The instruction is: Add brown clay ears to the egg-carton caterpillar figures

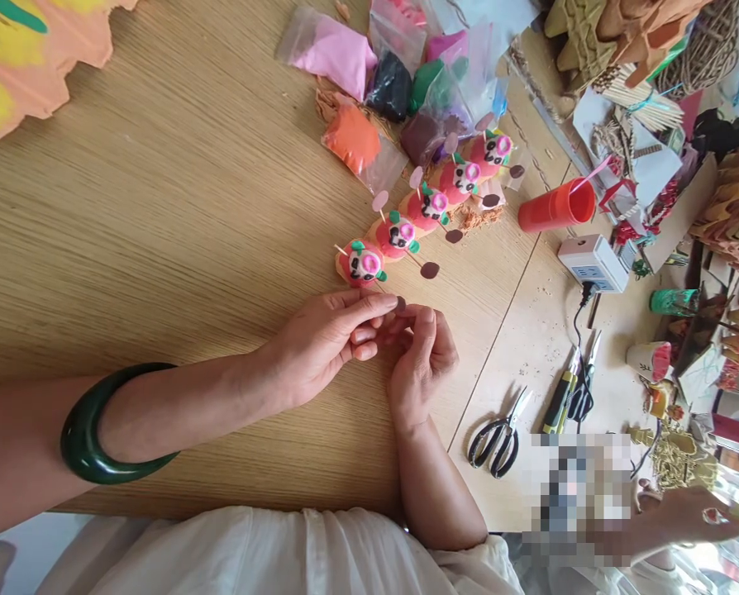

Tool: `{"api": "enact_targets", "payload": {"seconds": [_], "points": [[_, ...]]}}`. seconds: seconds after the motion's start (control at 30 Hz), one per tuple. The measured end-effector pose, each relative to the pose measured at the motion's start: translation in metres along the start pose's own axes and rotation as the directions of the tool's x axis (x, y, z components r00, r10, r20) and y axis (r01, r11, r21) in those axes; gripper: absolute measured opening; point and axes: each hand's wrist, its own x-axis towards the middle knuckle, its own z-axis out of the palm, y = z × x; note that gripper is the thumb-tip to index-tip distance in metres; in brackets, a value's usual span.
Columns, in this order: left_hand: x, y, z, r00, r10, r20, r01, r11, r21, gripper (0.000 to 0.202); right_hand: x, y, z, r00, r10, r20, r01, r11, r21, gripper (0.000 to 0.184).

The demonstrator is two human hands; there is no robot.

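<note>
My left hand (326,343) and my right hand (420,364) meet fingertip to fingertip on the wooden table (177,215). Both pinch a small dark brown clay piece (400,304), too tiny to make out clearly. A dark green bangle (93,430) sits on my left forearm. Just beyond my fingers runs a slanted row of several pink clay animal figures (425,207) with black-and-white faces, green dots and thin sticks. The nearest figure (362,263) is a few centimetres from my fingertips. Flat brown clay discs (430,270) lie beside the row.
Bags of coloured clay (382,74) lie at the back. A red cup (559,207), a white power strip (593,263), black scissors (497,438) and small cutters (571,397) lie to the right. Craft clutter fills the right edge. Another person's hand (698,512) shows at bottom right.
</note>
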Motion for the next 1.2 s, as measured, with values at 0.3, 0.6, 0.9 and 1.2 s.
{"api": "enact_targets", "payload": {"seconds": [0.3, 0.6, 0.9, 1.2], "points": [[0.0, -0.002, -0.005, 0.998, 0.021, 0.052, -0.021, 1.0, 0.003, 0.024, -0.001, 0.004, 0.001, 0.997, -0.078, -0.01, 0.079, 0.994, 0.07, 0.033], [0.001, -0.005, -0.008, 0.994, 0.05, 0.1, -0.048, 0.999, -0.017, 0.026, 0.0, 0.001, 0.002, 0.988, -0.151, -0.015, 0.152, 0.984, 0.096, 0.013], [0.001, -0.003, -0.005, 0.997, 0.047, 0.056, -0.043, 0.996, -0.074, 0.025, 0.004, 0.008, 0.002, 0.924, -0.381, 0.023, 0.38, 0.912, -0.156, 0.005], [0.001, -0.003, -0.006, 0.998, 0.06, 0.029, -0.058, 0.996, -0.062, 0.029, 0.015, 0.004, -0.01, 0.626, -0.743, 0.238, 0.758, 0.508, -0.41, 0.026]]}}
